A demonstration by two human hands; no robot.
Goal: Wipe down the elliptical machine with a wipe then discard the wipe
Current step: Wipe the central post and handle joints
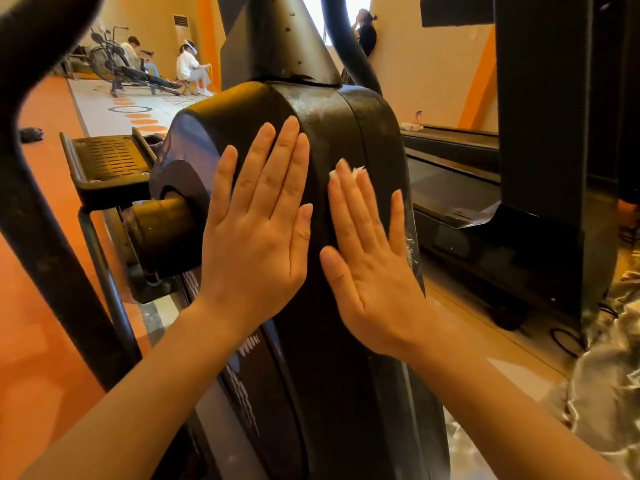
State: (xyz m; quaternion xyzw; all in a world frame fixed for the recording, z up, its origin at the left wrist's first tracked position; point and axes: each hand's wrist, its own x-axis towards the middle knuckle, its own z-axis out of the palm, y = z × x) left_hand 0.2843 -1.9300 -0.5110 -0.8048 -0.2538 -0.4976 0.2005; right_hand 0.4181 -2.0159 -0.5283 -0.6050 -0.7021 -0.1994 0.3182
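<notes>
So the right hand point(367, 258) has its fingers point(349, 192) flat, pressing the wipe point(346, 172) against the elliptical machine point(332, 126) housing, probably for more contact. Left hand point(256, 237) lies flat beside it, fingers released, likely just bracing.

Both hands lie flat on the near face of the elliptical machine's housing point(332, 133), the left hand point(258, 216) just left of the right hand point(370, 258), with the wipe point(349, 171) under the right fingers. A pedal point(107, 161) sits left of the housing, and a treadmill point(460, 188) lies to its right. Two seated people point(188, 69) are far left.
</notes>
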